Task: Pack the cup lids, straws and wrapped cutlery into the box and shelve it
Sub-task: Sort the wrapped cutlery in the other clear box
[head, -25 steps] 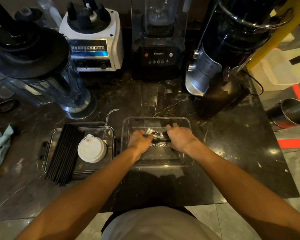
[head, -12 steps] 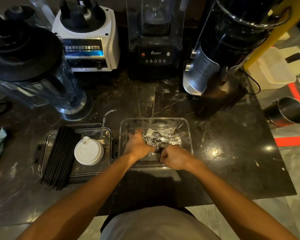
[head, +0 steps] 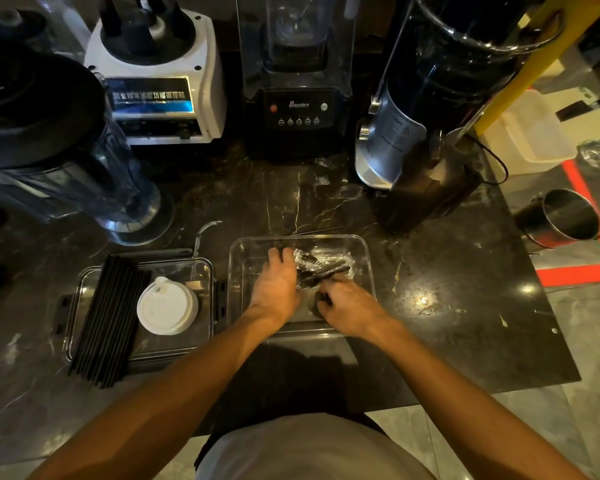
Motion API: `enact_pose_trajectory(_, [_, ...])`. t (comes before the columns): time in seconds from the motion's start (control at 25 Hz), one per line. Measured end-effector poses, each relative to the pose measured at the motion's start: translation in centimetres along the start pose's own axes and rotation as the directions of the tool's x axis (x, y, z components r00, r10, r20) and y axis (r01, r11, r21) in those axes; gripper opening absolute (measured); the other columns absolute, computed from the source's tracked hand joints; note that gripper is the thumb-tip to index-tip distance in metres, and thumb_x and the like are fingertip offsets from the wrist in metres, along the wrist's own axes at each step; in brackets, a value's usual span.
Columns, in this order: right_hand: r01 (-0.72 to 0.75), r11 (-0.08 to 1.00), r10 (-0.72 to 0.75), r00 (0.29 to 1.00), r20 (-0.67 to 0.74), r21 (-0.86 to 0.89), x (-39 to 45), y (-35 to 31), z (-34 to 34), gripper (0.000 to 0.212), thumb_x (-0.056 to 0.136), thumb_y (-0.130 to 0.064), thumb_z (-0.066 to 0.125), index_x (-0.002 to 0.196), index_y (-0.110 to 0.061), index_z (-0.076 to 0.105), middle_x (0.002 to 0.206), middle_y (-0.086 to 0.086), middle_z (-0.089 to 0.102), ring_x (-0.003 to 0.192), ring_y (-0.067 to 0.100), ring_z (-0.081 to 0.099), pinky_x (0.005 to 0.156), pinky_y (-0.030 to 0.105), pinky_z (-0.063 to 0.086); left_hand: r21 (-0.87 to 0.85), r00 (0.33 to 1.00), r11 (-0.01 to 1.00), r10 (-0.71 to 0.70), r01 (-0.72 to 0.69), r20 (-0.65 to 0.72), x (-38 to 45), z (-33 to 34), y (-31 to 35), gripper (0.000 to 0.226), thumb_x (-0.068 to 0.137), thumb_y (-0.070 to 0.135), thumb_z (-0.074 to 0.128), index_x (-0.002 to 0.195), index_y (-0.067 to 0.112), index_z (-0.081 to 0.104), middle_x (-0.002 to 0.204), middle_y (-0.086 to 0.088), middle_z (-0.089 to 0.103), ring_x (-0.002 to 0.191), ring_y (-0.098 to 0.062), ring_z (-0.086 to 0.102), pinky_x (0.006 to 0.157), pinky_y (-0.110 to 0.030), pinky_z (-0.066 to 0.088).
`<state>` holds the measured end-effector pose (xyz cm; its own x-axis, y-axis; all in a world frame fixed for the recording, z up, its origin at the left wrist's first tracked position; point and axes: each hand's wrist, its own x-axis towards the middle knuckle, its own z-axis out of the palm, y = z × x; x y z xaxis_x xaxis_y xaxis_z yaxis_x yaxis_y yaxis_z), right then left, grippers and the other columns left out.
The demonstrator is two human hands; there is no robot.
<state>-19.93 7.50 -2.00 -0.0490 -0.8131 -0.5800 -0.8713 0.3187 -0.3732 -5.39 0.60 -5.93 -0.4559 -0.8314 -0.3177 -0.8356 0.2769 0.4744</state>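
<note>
Two hands work inside the clear box (head: 366, 258) at frame centre on the dark table (head: 465, 306): the left hand (head: 274, 289) lies flat with straight fingers beside the wrapped cutlery (head: 321, 270), the right hand (head: 349, 306) pinches its near end. Light, crinkly and slippery, the bundle looks best gripped mid-length. Straws (head: 108, 320) and cup lids (head: 167, 306) wait at left.

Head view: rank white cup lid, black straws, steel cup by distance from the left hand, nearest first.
From the left hand:
1. White cup lid, just to its left, lying on the clear tray.
2. Black straws, further left, on the far side of the lid.
3. Steel cup, far right, beyond the counter's edge.
</note>
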Motion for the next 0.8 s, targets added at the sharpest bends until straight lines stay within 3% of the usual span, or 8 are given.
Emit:
enact_pose_trajectory(0.12, [0.010,1.000,-0.009,1.000,0.013,-0.012,-0.4,-0.3,0.1,0.015,0.102,-0.030,0.057,0.112,-0.022,0.064,0.122,0.001,0.056,0.114,0.020,0.057,0.099,0.039,0.049,0.114,0.998,0.992,0.062,-0.060,-0.018,-0.3,0.1,-0.4,0.091,0.078,0.010,0.084,0.147,0.021,0.026,0.139,-0.017,0.037,0.113,-0.032,0.060,0.092,-0.041,0.059])
enact_pose_trajectory(0.24, [0.010,1.000,-0.010,0.999,0.047,0.004,-0.5,-0.4,0.1,0.013,0.103,-0.032,0.056,0.105,-0.023,0.066,0.107,-0.002,0.062,0.097,0.016,0.060,0.083,0.033,0.046,0.277,0.994,0.956,0.107,-0.096,-0.022,-0.4,-0.3,-0.3,0.102,0.080,0.019,0.084,0.155,0.031,0.016,0.142,-0.018,0.034,0.119,-0.032,0.057,0.095,-0.042,0.057])
enact_pose_trajectory(0.4, [0.009,1.000,-0.008,0.998,0.064,-0.014,-0.4,-0.5,0.1,0.014,0.103,-0.030,0.055,0.093,-0.026,0.065,0.093,-0.004,0.062,0.083,0.014,0.061,0.072,0.030,0.043,0.462,0.984,0.874,0.177,-0.150,-0.017,-0.1,-0.6,0.3,0.100,0.085,0.031,0.080,0.160,0.032,0.015,0.136,-0.016,0.038,0.118,-0.030,0.053,0.095,-0.041,0.052])
enact_pose_trajectory(0.56, [-0.038,0.999,0.038,0.997,0.067,-0.004,-0.3,-0.6,-0.1,0.020,0.103,-0.033,0.056,0.110,-0.019,0.068,0.106,0.001,0.067,0.094,0.018,0.066,0.084,0.038,0.055,0.470,0.983,0.868,0.185,-0.161,-0.006,0.9,-0.8,0.4,0.065,0.084,0.033,0.080,0.140,0.022,0.049,0.130,-0.015,0.042,0.115,-0.030,0.053,0.089,-0.040,0.054])
enact_pose_trajectory(0.8, [-0.031,0.998,0.031,1.000,-0.006,-0.051,-0.2,-0.5,-0.1,0.033,0.102,-0.031,0.056,0.129,-0.013,0.058,0.133,0.009,0.054,0.120,0.031,0.061,0.099,0.043,0.050,0.357,0.990,0.927,0.137,-0.118,-0.029,0.6,-0.6,0.0,0.060,0.093,0.043,0.068,0.143,0.018,0.045,0.136,-0.012,0.045,0.122,-0.028,0.055,0.098,-0.042,0.051])
